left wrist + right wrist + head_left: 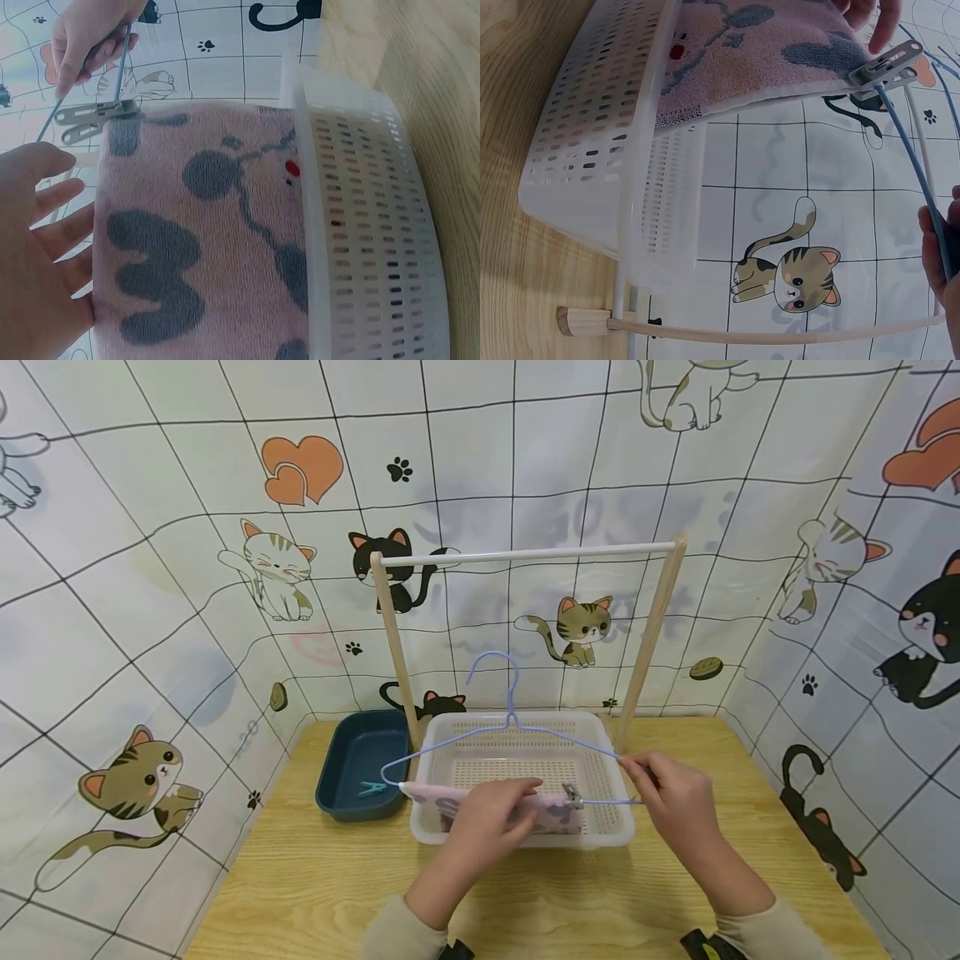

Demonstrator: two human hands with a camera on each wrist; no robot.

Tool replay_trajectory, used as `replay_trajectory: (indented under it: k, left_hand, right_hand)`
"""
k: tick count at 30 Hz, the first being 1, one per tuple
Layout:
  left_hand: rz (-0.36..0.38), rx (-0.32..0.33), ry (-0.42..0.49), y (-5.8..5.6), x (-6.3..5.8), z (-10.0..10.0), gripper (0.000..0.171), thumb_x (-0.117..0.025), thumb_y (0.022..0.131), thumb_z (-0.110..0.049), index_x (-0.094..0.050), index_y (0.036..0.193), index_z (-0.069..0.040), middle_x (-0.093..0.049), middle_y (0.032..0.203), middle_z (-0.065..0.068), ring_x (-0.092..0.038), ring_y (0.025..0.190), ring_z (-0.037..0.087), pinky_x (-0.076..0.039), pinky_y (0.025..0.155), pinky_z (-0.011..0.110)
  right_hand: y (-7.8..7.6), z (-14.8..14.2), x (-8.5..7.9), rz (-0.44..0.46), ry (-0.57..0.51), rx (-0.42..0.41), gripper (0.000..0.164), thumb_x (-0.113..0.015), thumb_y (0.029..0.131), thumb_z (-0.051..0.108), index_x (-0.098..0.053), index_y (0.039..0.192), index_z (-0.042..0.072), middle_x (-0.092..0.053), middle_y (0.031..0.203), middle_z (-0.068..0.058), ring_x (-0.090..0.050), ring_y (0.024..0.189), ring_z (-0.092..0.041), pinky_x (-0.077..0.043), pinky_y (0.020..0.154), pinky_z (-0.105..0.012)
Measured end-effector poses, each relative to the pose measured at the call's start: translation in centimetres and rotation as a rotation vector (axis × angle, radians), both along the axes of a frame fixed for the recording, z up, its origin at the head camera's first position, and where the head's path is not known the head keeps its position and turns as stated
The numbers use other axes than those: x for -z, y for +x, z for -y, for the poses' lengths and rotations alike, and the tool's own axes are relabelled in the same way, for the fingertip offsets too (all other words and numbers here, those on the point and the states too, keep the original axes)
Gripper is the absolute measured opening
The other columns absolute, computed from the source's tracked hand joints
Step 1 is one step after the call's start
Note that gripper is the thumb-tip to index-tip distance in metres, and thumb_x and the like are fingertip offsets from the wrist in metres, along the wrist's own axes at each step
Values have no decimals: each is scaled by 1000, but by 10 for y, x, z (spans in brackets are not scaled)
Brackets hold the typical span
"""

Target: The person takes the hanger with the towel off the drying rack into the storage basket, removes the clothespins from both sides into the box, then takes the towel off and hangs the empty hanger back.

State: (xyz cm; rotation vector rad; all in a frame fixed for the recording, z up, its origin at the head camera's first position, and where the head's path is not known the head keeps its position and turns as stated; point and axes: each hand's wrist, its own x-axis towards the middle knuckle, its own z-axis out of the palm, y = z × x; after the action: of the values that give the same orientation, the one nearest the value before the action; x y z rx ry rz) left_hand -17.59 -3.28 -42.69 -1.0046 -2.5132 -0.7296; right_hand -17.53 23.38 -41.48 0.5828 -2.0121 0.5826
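A blue clothes hanger (512, 700) is held upright over the white basket, its hook at the top. My right hand (678, 793) grips its right corner, the wire between thumb and fingers. Over the lower bar hangs a pink towel (225, 217) with a grey pattern, its lower part down inside the basket. A grey clothespin (885, 67) clamps the towel's right end to the bar. My left hand (491, 818) is at the towel's top edge, and in the left wrist view its fingers are spread and loosely extended beside the cloth.
The perforated white basket (525, 842) stands on the wooden table (330, 877). Behind it rises a drying rack (525, 556) with wooden posts and a white rail. A dark blue tray (324, 777) at the left holds a teal clothespin (371, 789). Cat-print walls enclose the table.
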Motion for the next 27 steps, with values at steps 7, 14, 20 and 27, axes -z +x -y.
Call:
replay_trajectory:
  k: [7,14,20,27]
  left_hand:
    - [22,2,-17,3,2,-7,42,-66,93,-26,-58,133,-14,-69,113,-2,-63,103,15,-48,92,36]
    - [0,-12,-20,1,2,-14,40,-67,92,-28,-60,129,-15,-70,108,-5,-65,97,12,-50,87,33]
    - [19,-35,14,2,2,-17,38,-69,91,-26,-62,127,-15,-70,107,-7,-66,96,10,-51,84,32]
    - [38,-45,25,3,0,-19,37,-72,89,-26,-64,123,-15,-69,106,-7,-65,96,10,-50,83,31]
  right_hand:
    - [2,4,-1,16,11,9,50,-44,101,47,-64,78,8,-45,57,12,-27,47,5,-24,40,-17]
    - [0,7,0,9,10,-11,49,-45,101,47,-64,78,8,-43,57,13,-26,46,5,-24,40,-17]
    - [0,9,-1,8,14,-18,48,-45,101,47,-64,78,9,-45,57,12,-27,46,5,-26,40,-18]
    - [-1,10,0,14,5,-27,48,-45,101,47,-64,77,9,-45,58,13,-27,46,5,-26,40,-18]
